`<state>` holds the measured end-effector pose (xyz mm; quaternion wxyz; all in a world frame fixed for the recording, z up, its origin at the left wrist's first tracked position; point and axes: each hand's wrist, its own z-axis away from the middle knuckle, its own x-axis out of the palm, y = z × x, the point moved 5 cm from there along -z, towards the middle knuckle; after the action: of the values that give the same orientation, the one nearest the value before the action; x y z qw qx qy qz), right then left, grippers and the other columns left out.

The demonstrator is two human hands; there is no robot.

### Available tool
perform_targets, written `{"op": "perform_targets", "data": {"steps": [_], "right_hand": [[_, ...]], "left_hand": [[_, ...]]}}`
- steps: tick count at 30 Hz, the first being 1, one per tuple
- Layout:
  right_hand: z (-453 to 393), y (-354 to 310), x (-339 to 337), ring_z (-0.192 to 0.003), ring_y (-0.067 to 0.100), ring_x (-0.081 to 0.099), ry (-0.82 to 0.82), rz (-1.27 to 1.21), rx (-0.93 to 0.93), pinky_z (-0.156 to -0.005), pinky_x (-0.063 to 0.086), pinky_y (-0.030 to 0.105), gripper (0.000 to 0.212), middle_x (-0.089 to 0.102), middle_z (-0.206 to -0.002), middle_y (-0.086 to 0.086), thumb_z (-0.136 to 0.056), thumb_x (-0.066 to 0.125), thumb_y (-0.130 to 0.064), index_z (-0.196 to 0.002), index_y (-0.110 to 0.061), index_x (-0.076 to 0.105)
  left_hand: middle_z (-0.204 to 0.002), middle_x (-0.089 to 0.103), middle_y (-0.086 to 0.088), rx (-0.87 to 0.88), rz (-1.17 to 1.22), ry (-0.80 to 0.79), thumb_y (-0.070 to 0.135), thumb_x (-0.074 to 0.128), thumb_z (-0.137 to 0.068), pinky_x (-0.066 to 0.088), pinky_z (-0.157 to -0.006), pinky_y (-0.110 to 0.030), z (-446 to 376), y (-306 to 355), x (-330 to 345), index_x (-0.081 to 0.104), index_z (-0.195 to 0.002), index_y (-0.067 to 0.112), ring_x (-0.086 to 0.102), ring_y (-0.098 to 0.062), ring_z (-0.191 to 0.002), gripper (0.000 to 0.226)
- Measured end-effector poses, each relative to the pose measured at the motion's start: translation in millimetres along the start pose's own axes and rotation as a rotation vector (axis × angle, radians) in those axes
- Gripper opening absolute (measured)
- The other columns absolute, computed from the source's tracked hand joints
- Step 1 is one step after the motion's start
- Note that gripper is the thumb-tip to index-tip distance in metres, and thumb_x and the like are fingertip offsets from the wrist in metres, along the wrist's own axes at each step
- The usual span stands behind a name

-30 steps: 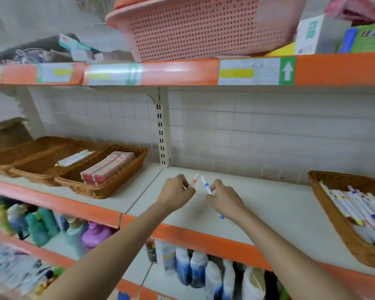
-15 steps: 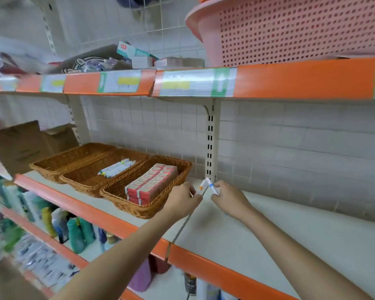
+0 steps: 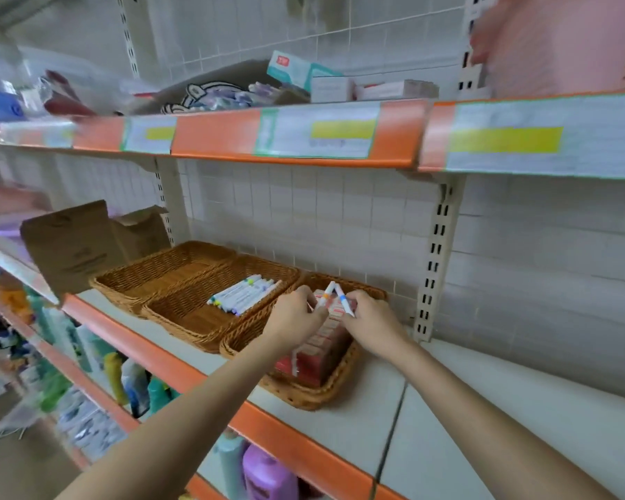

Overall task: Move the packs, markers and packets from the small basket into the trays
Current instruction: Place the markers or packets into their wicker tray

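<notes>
Left grip [image 3: 296,312] curling shut around a white marker with an orange band [image 3: 327,295], its tip poking up past the knuckles. Right grip [image 3: 370,321] likewise pinching a white marker with a blue band [image 3: 343,301], slanting up and to the left. Tips of the two markers nearly meeting between the hands, whether touching or not being impossible to tell.

Hovering, both hands, side by side over the nearest wicker tray [image 3: 304,395], directly above the row of red packs [image 3: 314,351] lying in it. Just left of the left grip, sitting in the middle wicker tray [image 3: 181,312], a bundle of white markers [image 3: 244,295]. Further left again, touching that one, a third wicker tray [image 3: 130,279].

Reaching forward and up from the lower edge of view, both forearms bare, wrists bending slightly inward toward each other, backs of the hands facing up. Trays resting on a white shelf [image 3: 430,445] below the grips.
</notes>
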<state>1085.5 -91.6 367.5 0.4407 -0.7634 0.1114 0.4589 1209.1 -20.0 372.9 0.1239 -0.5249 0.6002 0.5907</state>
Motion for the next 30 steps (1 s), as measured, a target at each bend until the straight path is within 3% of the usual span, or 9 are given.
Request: {"op": "perform_targets", "data": {"steps": [3,8,11,15,21,24,30], "right_hand": [[-18,-30,26,-0.105,0.026,0.059,0.010,-0.004,-0.005,-0.081,0.048,0.033,0.037,0.062,-0.118,0.007,-0.095,0.050,-0.026,-0.130,-0.016,0.049],[-48,-83,72,-0.084,0.026,0.060,0.005,0.003,-0.011,-0.066,0.045,0.034,0.041,0.063,-0.090,0.006,-0.091,0.050,-0.024,-0.132,-0.019,0.049],[-60,-104,93,-0.073,0.023,0.058,-0.013,0.021,0.004,-0.059,0.045,0.032,0.041,0.061,-0.090,0.006,-0.093,0.050,-0.025,-0.133,-0.018,0.046],[-74,-113,102,-0.077,0.030,0.065,-0.026,0.042,0.035,-0.071,0.055,0.044,0.035,0.065,-0.095,0.010,-0.092,0.050,-0.023,-0.125,-0.013,0.050],[-102,-108,100,-0.073,0.027,0.064,-0.045,0.115,0.053,-0.068,0.055,0.037,0.036,0.064,-0.092,0.008,-0.092,0.050,-0.024,-0.127,-0.016,0.050],[-114,-105,104,-0.069,0.022,0.058,-0.049,0.147,0.059,-0.059,0.046,0.033,0.035,0.062,-0.088,0.005,-0.094,0.049,-0.028,-0.127,-0.016,0.051],[-136,-114,117,-0.078,0.026,0.063,-0.064,0.148,0.083,-0.065,0.048,0.035,0.029,0.065,-0.097,0.010,-0.094,0.049,-0.030,-0.115,-0.011,0.057]], "left_hand": [[-0.075,0.054,0.002,-0.009,-0.028,0.000,0.033,0.057,-0.091,0.037,-0.058,-0.028,-17,-36,-23,0.049,-0.086,0.016,0.053,-0.017,-0.073,0.018],[-0.080,0.060,-0.003,-0.046,-0.039,-0.008,0.031,0.057,-0.090,0.036,-0.057,-0.029,-35,-104,-65,0.053,-0.090,0.012,0.054,-0.019,-0.073,0.019],[-0.077,0.064,-0.007,-0.047,-0.039,-0.018,0.027,0.058,-0.088,0.039,-0.057,-0.031,-48,-137,-83,0.055,-0.089,0.010,0.058,-0.025,-0.070,0.017],[-0.067,0.055,0.001,-0.046,-0.023,-0.025,0.023,0.058,-0.087,0.037,-0.055,-0.029,-66,-161,-93,0.052,-0.084,0.012,0.052,-0.020,-0.064,0.013],[-0.077,0.058,-0.002,-0.071,-0.031,-0.046,0.029,0.060,-0.088,0.039,-0.060,-0.028,-99,-178,-88,0.054,-0.086,0.011,0.053,-0.020,-0.072,0.018],[-0.077,0.058,-0.002,-0.072,-0.054,-0.045,0.032,0.060,-0.088,0.039,-0.059,-0.028,-116,-181,-87,0.057,-0.088,0.010,0.052,-0.019,-0.071,0.022],[-0.082,0.063,-0.005,-0.074,-0.098,-0.095,0.033,0.059,-0.086,0.044,-0.064,-0.030,-140,-195,-85,0.060,-0.086,0.010,0.058,-0.022,-0.080,0.023]]}}
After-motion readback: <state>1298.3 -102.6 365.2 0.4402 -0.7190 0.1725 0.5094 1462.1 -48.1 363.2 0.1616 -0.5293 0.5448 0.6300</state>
